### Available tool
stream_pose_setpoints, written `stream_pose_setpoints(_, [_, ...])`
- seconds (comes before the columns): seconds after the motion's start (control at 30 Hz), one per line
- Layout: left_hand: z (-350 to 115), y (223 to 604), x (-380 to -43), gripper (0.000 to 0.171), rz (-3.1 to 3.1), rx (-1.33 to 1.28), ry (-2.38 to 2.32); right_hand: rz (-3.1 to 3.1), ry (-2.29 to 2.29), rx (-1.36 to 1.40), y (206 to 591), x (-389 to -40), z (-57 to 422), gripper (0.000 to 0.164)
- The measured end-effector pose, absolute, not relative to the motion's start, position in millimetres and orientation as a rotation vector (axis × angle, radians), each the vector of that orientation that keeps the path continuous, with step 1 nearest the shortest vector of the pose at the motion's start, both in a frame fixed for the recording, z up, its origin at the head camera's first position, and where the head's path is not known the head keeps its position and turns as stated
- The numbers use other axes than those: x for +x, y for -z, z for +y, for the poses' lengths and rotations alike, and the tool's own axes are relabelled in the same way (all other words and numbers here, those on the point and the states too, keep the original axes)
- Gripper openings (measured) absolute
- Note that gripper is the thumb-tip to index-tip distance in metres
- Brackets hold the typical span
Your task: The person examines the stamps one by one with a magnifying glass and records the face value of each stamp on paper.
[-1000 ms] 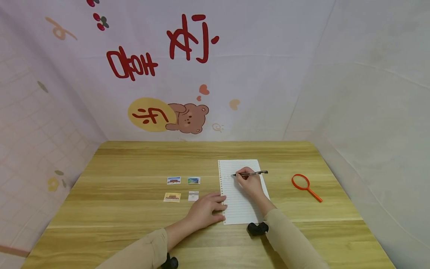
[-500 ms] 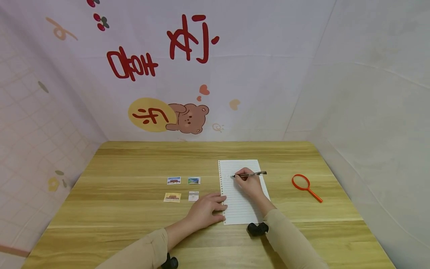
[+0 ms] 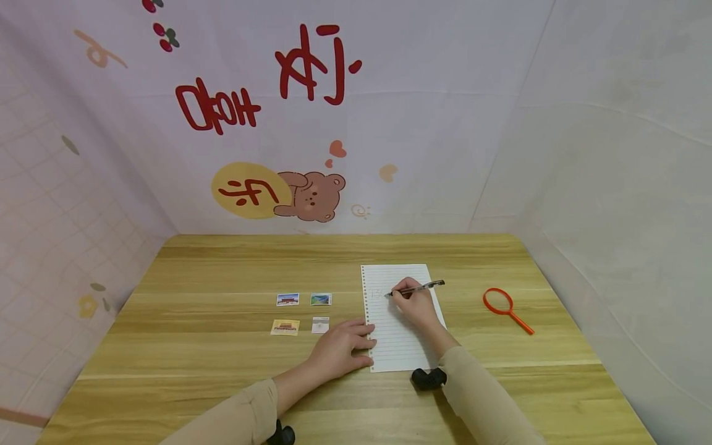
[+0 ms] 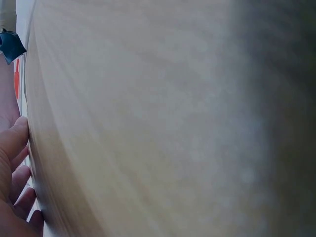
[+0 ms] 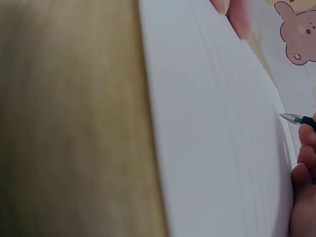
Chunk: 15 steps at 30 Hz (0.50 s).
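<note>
In the head view a lined sheet of paper [image 3: 400, 346] with punched holes along its left side lies on the table. My right hand [image 3: 414, 303] grips a black pen [image 3: 431, 285], its tip close over the upper left lines beside a few faint pen marks [image 3: 377, 293]. In the right wrist view the pen's pointed tip [image 5: 290, 118] shows past the curled fingers. My left hand [image 3: 342, 347] rests with spread fingers on the paper's left edge; the left wrist view catches those fingers [image 4: 19, 180] along its left side.
Several small picture stamps lie left of the paper: a blue one [image 3: 287, 299], a green one [image 3: 321, 299], a yellow one [image 3: 285, 327] and a grey one [image 3: 320, 324]. A red magnifying glass [image 3: 508, 310] lies at the right. White cloth walls [image 3: 434, 142] surround the wooden table [image 3: 222, 266].
The right hand and pen have shifted slightly left, then slightly right along the line, and the pen marks have grown a little. The left hand has stayed in place.
</note>
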State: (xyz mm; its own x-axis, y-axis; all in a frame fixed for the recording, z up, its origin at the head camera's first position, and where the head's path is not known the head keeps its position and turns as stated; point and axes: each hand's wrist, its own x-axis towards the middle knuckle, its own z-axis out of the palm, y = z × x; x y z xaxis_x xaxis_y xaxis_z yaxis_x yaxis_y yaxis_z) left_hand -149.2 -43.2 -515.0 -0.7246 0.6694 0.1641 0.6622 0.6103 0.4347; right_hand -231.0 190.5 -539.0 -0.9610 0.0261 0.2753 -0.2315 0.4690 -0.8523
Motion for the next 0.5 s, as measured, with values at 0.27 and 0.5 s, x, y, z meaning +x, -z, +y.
stream_pose_setpoints(0.27, [-43.3,514.2,-148.6,0.038,2.805,1.158,-0.743,-2.463,-1.415,0.14,542.5,-232.9,190.0,0.003])
stream_pose_setpoints(0.5, [-43.6,513.4,-148.2,0.038,2.807,1.162,-0.743,-2.502,-1.39,0.142,542.2,-232.0,188.1,0.004])
